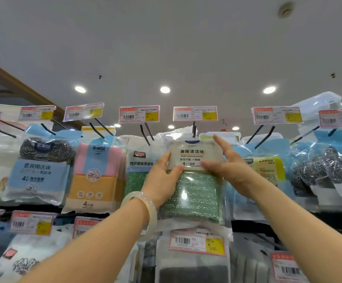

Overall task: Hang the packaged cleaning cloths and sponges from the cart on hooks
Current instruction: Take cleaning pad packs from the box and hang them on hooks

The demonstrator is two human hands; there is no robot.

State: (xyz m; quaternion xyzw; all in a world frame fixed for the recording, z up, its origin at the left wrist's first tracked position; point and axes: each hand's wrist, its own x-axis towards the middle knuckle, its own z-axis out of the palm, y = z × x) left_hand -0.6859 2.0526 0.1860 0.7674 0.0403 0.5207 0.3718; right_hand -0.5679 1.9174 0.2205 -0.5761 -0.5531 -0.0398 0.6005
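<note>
Both hands up at the hook: left hand and right hand gripping the green sponge pack just below it.

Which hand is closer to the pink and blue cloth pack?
Left. The left hand grips the green sponge pack on the side toward the pink and blue cloth pack; the right hand holds its far side.

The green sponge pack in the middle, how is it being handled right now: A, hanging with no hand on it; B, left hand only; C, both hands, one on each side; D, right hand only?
C: the left hand grips the green sponge pack at its left edge while the right hand presses on its right side below the hook.
</note>
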